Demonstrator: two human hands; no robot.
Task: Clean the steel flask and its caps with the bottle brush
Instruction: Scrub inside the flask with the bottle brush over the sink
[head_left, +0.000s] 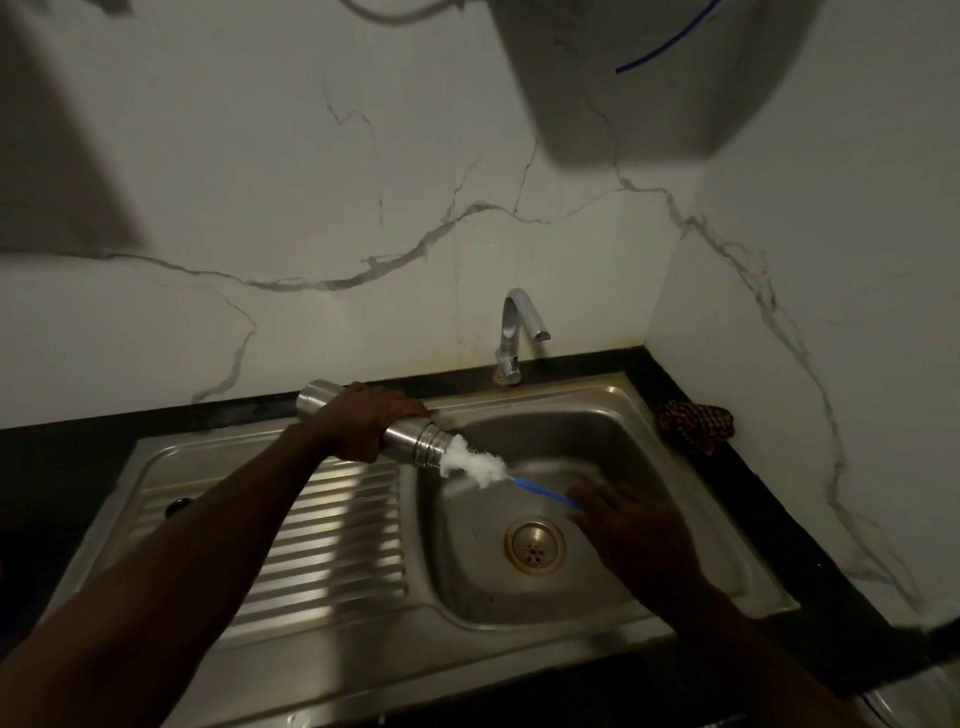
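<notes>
- I grip the flask (363, 423) sideways in my left hand (363, 421), fingers wrapped round it — mouth toward four o'clock, over the sink (613, 410) for drips.
- My right hand (631, 535) holds the brush (475, 464) handle at the mouth — finger positions blurred, cannot tell.

A stainless steel sink unit (519, 644) fills the lower middle of the view, set into a black stone counter (769, 467). Its square basin has a round brass-toned drain strainer (534, 543) at the bottom. To the left of the basin lies the ribbed steel draining board (332, 540). A small dark round object (177, 505), too dim to identify, sits at the draining board's left edge. Behind the basin's back rim stands a chrome tap (514, 332) with a bent spout. To the right of the basin, a crumpled brown patterned cloth (696, 422) lies on the counter. White marble-look wall tiles with grey veins (363, 208) rise behind the sink. A white appliance (649, 78) with a thin blue tube (670, 44) hangs high above the tap.
</notes>
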